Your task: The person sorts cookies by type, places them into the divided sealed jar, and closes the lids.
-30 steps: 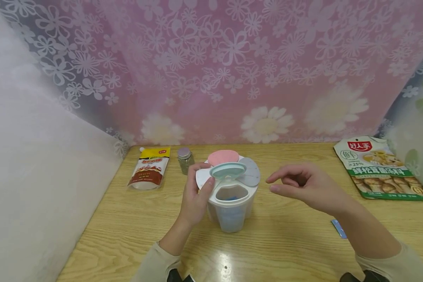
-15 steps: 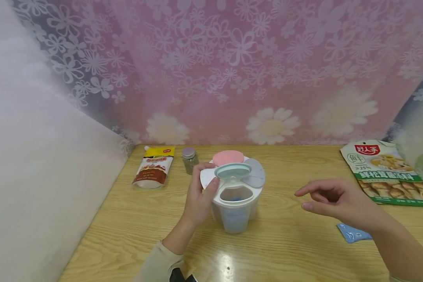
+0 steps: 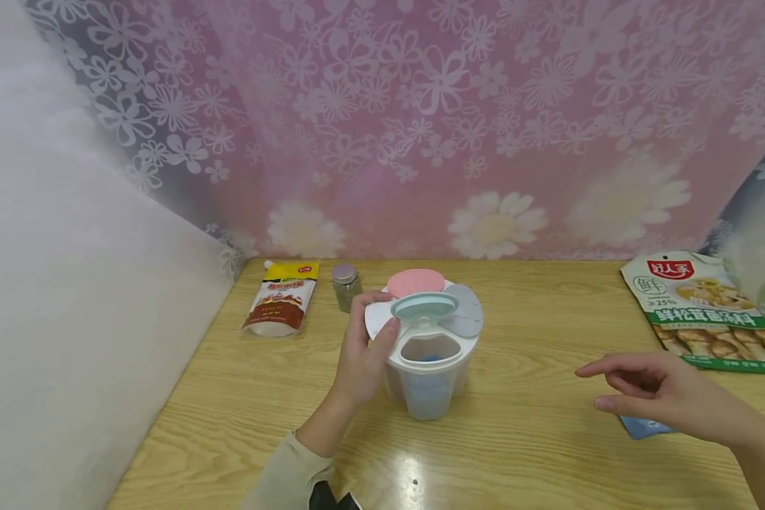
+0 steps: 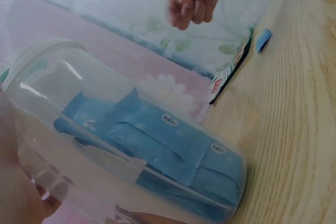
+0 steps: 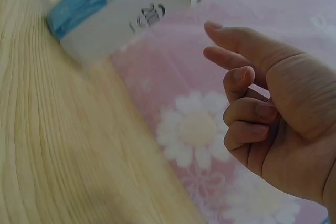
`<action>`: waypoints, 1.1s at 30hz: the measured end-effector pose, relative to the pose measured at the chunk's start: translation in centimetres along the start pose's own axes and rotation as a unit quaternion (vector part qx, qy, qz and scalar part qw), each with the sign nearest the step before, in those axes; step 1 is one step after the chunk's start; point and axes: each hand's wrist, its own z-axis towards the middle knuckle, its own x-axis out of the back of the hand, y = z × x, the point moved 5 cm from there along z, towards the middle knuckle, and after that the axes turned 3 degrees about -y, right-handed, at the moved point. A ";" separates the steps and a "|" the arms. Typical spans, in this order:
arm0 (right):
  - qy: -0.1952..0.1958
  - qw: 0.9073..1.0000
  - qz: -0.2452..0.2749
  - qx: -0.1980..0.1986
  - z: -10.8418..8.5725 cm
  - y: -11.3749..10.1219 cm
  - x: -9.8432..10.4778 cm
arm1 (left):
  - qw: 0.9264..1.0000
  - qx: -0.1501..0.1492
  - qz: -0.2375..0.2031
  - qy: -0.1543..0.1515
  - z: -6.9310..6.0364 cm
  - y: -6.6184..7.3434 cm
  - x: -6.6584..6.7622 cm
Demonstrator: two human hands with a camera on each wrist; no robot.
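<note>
A clear plastic storage container (image 3: 428,397) with a white top stands on the table, divided under several coloured lids. Its front pale green lid (image 3: 424,304) is raised, leaving that compartment uncovered. Several blue sachets (image 4: 152,135) lie inside, seen through the wall in the left wrist view. My left hand (image 3: 363,361) grips the container's top at its left side, thumb on the lid area. At the right, my right hand (image 3: 666,393) hovers with loosely bent fingers and holds nothing. Partly hidden below it is a loose blue sachet (image 3: 645,427) on the table.
A white and brown pouch (image 3: 280,299) lies at the back left, beside a small glass jar (image 3: 347,289) with a purple cap. At the right lies a large green and white food bag (image 3: 707,312). Flowered pink cloth (image 3: 382,142) hangs behind the table.
My right hand has moved right and down, away from the container to above the loose sachet. My left hand keeps its grip on the container; the view has shifted slightly.
</note>
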 end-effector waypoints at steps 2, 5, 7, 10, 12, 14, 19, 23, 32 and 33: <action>0.007 0.999 -0.013 -0.028 -0.8 1.1 0.6 | 1.000 0.001 0.000 0.001 0.0 0.1 0.0; 0.014 0.998 -0.022 -0.056 -2.0 2.6 1.3 | 1.000 0.003 0.000 0.002 0.0 0.1 0.0; 0.014 0.998 -0.020 -0.063 -2.7 3.7 1.8 | 1.000 0.003 0.002 0.002 0.1 0.2 0.0; 0.003 0.998 -0.015 -0.061 -3.5 5.1 2.5 | 1.000 0.002 0.001 0.002 0.1 0.2 -0.1; -0.007 0.998 -0.011 -0.062 -3.8 6.0 3.0 | 1.000 0.003 0.001 0.005 0.1 0.2 0.0; -0.019 0.997 -0.002 -0.071 -4.2 7.0 3.5 | 1.000 0.003 0.000 0.009 0.1 0.2 0.1; -0.034 0.994 0.009 -0.107 -5.2 9.0 4.3 | 1.000 0.002 0.002 0.011 0.0 0.1 0.1; -0.047 0.990 0.002 -0.136 -5.8 10.2 4.3 | 1.000 0.003 0.001 0.007 0.0 0.0 0.1; -0.058 0.984 -0.059 -0.160 -6.1 12.5 3.7 | 1.000 -0.001 -0.006 0.006 0.1 0.1 0.1; -0.060 0.982 -0.058 -0.167 -6.2 12.7 3.7 | 1.000 -0.001 -0.007 0.004 0.1 0.1 0.0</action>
